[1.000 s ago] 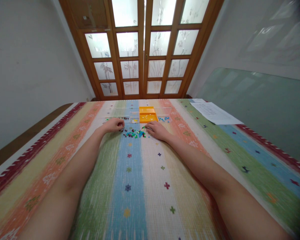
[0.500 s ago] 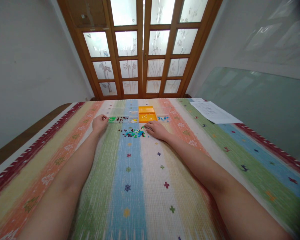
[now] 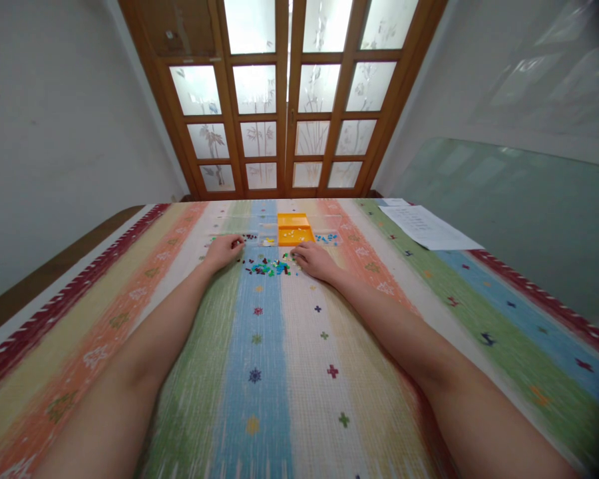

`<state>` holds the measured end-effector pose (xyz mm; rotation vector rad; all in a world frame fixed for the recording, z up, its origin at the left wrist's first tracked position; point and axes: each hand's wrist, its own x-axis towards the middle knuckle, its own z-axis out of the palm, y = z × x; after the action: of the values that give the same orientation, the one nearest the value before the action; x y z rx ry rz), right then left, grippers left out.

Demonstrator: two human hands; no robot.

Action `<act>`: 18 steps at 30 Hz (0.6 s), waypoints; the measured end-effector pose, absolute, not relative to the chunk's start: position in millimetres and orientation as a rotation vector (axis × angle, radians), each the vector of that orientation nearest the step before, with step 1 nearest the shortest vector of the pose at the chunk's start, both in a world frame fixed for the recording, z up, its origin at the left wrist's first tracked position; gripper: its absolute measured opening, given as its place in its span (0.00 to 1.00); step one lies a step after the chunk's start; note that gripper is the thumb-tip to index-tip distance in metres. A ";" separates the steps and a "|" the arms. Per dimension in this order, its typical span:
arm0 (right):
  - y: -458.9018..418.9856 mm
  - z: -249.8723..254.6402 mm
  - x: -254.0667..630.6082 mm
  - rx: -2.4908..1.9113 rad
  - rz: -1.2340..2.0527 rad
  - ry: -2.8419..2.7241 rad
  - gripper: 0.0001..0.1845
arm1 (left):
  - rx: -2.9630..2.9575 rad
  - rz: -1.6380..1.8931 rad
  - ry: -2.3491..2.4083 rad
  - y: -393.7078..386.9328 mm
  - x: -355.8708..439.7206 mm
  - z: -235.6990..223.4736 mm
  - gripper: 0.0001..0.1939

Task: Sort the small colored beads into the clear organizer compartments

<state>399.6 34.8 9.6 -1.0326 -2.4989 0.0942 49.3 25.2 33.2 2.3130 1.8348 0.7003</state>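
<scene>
A loose heap of tiny green, blue and dark red pieces (image 3: 270, 267) lies on the striped cloth. My left hand (image 3: 224, 251) is at its upper left, fingers curled together in front of the clear compartment box (image 3: 338, 241) and partly covering its left end. Whatever those fingertips hold, if anything, is too small to make out. At the heap's right edge rests my right hand (image 3: 315, 259), its fingers bent and closed near a few green pieces; their contents are hidden. Small blue pieces (image 3: 326, 238) and dark red pieces (image 3: 250, 237) sit in separate compartments.
An orange two-part tray (image 3: 295, 235) with pale pieces stands in the middle of the box row. Printed paper sheets (image 3: 424, 225) lie at the far right of the table (image 3: 309, 412). Wooden glazed doors (image 3: 287, 133) stand behind.
My left hand went left to the compartment with green pieces, then came back right towards the heap, covering that compartment again. My right hand has stayed nearly still.
</scene>
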 end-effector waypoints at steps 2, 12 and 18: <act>35.0 10.1 400.4 -1.064 0.101 -2.474 0.13 | 2.370 0.670 1.778 23.3 58.6 34.1 0.15; 40.2 7.3 403.1 -1.154 0.092 -2.404 0.11 | 2.514 0.515 1.629 14.0 85.3 36.4 0.15; 41.2 8.3 401.7 -1.187 0.095 -2.397 0.09 | 2.527 0.515 1.572 6.9 100.3 41.5 0.13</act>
<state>401.7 41.2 8.3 -1.1867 -2.3969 0.0954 100.3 6.9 41.5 2.5266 1.5724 0.5149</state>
